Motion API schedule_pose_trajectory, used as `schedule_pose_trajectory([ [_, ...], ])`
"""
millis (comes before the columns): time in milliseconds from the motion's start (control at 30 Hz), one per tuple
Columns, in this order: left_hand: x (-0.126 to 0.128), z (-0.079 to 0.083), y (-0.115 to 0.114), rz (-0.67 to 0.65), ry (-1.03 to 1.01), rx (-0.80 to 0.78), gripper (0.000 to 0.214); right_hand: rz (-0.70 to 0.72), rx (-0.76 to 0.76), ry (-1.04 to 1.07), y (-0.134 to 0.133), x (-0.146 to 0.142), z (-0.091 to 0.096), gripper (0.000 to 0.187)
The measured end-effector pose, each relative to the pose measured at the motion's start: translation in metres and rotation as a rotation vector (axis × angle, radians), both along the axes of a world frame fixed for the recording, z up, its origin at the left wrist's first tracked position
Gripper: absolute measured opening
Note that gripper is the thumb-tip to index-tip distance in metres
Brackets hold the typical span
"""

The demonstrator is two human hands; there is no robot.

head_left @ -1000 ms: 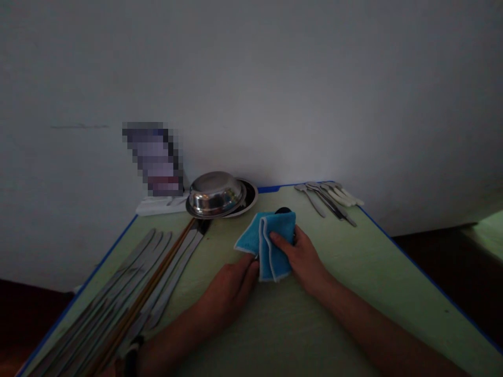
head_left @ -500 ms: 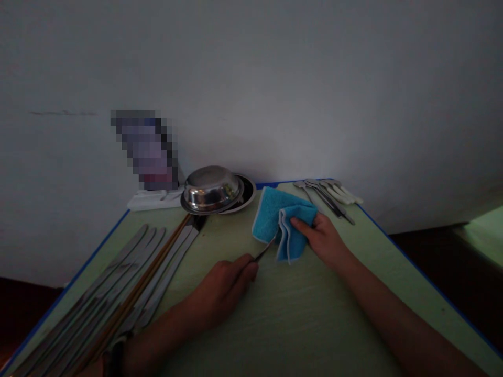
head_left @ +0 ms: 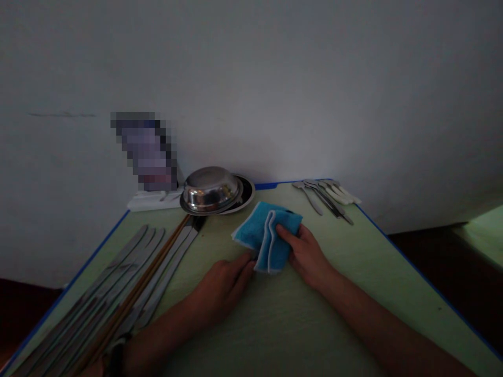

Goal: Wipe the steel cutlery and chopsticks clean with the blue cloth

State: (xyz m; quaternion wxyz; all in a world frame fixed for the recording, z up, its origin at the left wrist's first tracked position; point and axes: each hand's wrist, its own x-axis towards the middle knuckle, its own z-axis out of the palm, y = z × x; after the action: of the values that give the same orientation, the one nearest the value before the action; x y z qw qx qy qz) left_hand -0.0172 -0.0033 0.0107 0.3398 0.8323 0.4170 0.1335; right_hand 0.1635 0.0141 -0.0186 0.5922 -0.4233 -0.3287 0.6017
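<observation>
My right hand (head_left: 308,254) is closed on a folded blue cloth (head_left: 285,238) with white edging, thumb on top. Pinched at the cloth's lower left is my left hand (head_left: 231,275), closed on a thin metal utensil. The cloth and fingers hide nearly all of that utensil, so its head cannot be seen. Both hands are over the middle of the pale green table (head_left: 314,324).
An upturned metal bowl (head_left: 212,189) rests partly over a dark-centred dish (head_left: 247,193). To the left lie long flat metal cutlery (head_left: 129,259) and brown chopsticks (head_left: 157,262). Several spoons (head_left: 310,196) and white-handled utensils (head_left: 338,193) lie back right. A blurred upright object (head_left: 147,152) stands by the wall.
My right hand and the cloth have moved left and toward me, along the utensil to my left fingers. The utensil's metal shaft, visible before, is now covered. My left hand has barely moved.
</observation>
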Motion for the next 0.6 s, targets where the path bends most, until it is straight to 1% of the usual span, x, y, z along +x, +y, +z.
schedule_pose_trajectory([
  [67, 0.0, 0.001, -0.001, 0.001, 0.015, 0.003, 0.031, -0.066, 0.062, -0.11, 0.007, 0.012, 0.003, 0.034],
  [200, -0.001, 0.002, -0.001, 0.009, -0.001, -0.029, 0.034, -0.129, 0.236, -0.458, 0.015, 0.029, 0.01, 0.032],
  [233, -0.002, 0.002, -0.001, 0.014, -0.021, -0.036, 0.034, -0.132, 0.267, -0.507, 0.015, 0.031, 0.011, 0.031],
  [300, -0.004, 0.003, -0.002, 0.022, -0.08, -0.049, 0.032, -0.144, 0.294, -0.539, 0.014, 0.032, 0.013, 0.03],
  [400, -0.007, 0.007, -0.003, 0.001, -0.153, -0.075, 0.028, -0.235, 0.23, -0.453, 0.016, 0.033, 0.012, 0.029],
  [500, -0.009, 0.007, -0.005, -0.055, -0.152, -0.071, 0.027, -0.331, 0.107, -0.206, 0.021, 0.034, 0.011, 0.03],
  [600, -0.007, 0.003, -0.006, -0.163, -0.114, -0.008, 0.025, -0.33, -0.019, 0.03, 0.022, 0.031, 0.014, 0.027],
])
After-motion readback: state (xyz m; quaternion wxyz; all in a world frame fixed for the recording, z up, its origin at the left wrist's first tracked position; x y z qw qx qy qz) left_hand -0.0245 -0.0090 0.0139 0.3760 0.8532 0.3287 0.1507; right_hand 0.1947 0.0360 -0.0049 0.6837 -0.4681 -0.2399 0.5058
